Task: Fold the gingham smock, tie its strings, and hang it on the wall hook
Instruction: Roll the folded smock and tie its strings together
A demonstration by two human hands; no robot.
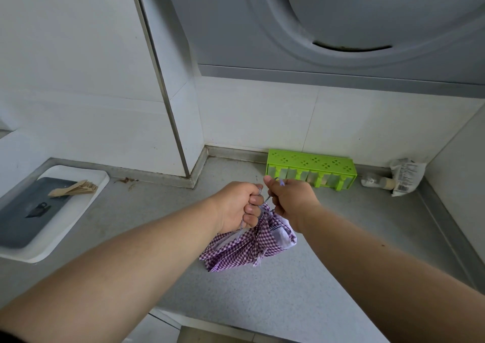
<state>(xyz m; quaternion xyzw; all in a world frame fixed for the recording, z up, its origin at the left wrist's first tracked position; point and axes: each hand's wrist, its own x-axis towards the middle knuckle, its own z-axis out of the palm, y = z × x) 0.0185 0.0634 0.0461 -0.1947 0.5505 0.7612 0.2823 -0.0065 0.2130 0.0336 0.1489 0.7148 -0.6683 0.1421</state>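
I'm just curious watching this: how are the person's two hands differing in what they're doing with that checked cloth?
The left hand is a closed fist, curled around the string close to the gingham smock; the right hand pinches the string's end between thumb and finger. The left sits lower, against the bundle; the right is slightly higher and farther forward. Both pull the same string, with the smock hanging bunched below them.

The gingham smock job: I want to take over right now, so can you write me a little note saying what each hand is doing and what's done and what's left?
Left hand: closed in a grip on one string, right above the bundle.
Right hand: closed, pinching the other string between thumb and fingers.
Gingham smock: folded into a bundle that hangs from the strings, low over the grey counter.
Done: the folding.
Under way: tying the strings; I cannot tell whether a knot is finished.
Left: finish the tie, then hang it on the wall hook, which is not in view here.
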